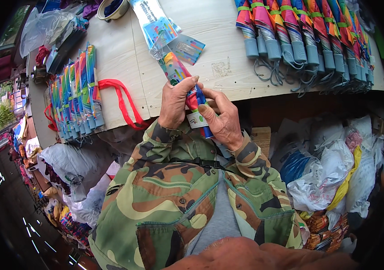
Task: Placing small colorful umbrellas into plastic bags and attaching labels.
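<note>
The left hand point(177, 102) grasps a folded, multicoloured fabric umbrella point(193, 98) at the front edge of the pale wooden tabletop point(124, 58), and the right hand point(223, 119) grips it lower down, its thumb by a white printed band point(197, 120). Handling it well likely calls for a steady left grip and light right-thumb pressure, keeping the band flat and the fabric folds tight and even.

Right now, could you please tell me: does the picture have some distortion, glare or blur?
Head view: black corners, and the front edge of the table bends; head view: bright streaks at dark lower left; head view: left hand, right hand and folded umbrella look reasonably sharp.
</note>
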Demonstrator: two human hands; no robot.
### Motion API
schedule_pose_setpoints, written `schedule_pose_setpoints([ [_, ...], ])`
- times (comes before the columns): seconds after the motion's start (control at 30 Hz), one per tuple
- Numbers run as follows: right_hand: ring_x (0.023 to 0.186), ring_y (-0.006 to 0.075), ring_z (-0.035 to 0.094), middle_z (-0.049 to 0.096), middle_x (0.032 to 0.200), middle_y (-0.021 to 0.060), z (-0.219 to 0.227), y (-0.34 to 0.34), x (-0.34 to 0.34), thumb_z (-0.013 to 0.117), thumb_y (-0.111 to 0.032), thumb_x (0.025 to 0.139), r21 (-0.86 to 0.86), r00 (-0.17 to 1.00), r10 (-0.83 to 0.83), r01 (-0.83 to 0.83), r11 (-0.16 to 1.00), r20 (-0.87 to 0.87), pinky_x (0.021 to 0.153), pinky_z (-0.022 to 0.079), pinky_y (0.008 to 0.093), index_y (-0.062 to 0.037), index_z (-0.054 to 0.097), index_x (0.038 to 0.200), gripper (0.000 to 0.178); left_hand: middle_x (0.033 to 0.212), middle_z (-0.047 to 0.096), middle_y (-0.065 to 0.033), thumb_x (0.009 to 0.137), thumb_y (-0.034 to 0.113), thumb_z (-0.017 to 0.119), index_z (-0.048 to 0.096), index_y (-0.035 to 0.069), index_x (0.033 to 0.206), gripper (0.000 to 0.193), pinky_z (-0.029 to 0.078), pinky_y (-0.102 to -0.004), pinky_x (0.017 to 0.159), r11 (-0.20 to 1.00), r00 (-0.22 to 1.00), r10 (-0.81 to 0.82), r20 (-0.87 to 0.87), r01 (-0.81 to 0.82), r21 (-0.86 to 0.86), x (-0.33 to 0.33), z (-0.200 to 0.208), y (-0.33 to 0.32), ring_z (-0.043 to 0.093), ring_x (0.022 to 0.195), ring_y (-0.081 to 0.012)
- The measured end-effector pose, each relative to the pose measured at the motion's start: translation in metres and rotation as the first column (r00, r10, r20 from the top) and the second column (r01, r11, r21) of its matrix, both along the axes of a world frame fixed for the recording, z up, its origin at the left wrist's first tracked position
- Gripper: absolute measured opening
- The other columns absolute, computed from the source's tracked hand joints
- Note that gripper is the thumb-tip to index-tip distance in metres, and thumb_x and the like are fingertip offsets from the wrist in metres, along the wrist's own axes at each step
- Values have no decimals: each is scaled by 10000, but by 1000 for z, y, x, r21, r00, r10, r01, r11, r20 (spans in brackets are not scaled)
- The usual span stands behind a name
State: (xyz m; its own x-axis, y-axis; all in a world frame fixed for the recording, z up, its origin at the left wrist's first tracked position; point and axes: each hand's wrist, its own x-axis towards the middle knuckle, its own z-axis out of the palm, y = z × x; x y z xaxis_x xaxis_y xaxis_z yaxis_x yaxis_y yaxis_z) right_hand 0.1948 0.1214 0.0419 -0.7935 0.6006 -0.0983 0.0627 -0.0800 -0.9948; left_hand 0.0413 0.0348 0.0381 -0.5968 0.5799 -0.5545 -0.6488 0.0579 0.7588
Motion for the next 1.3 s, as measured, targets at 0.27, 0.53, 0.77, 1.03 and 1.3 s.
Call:
schedule_pose_setpoints([
  [0.27,825,250,709,709,1034,119,-8,-10,18,879,-186,922,514,996,-81,88,853,-36,711,576,368,-11,641,961,298,922,759,-102,985,202,790,680,0,1112,262,614,-301,730,998,998,-56,36,56,-3,3,0,1,726,777,-151],
  [0.53,702,114,539,613,748,67,-22,-12,17,677,-362,1118,-99,957,-198,223,970,214,635,490,335,-4,615,954,398,1070,768,-136,974,210,816,676,-38,1156,338,595,-357,939,986,993,-115,-23,117,115,14,6,-8,734,979,-187],
  [0.77,864,446,744,746,974,237,1,-21,7,649,-381,1112,211,989,-84,57,976,122,711,571,480,6,659,1315,437,1153,748,-133,944,143,797,532,-49,1369,536,583,-341,939,968,967,-249,-45,249,-4,9,3,-17,712,1012,-175],
  [1.03,849,445,730,714,1025,229,1,-36,11,690,-261,1055,342,968,13,-101,934,252,708,577,511,-2,574,1496,524,931,755,-127,1000,263,799,651,-3,1207,367,615,-383,865,992,998,35,-43,-29,125,-21,0,-7,747,915,-230],
  [1.3,874,479,722,727,975,265,18,-11,-25,667,-281,1074,304,997,26,-48,951,78,673,565,535,30,618,1326,404,1076,787,-226,1047,266,714,626,13,1263,344,599,-447,995,956,995,-68,79,42,290,7,0,-8,746,1081,-329],
])
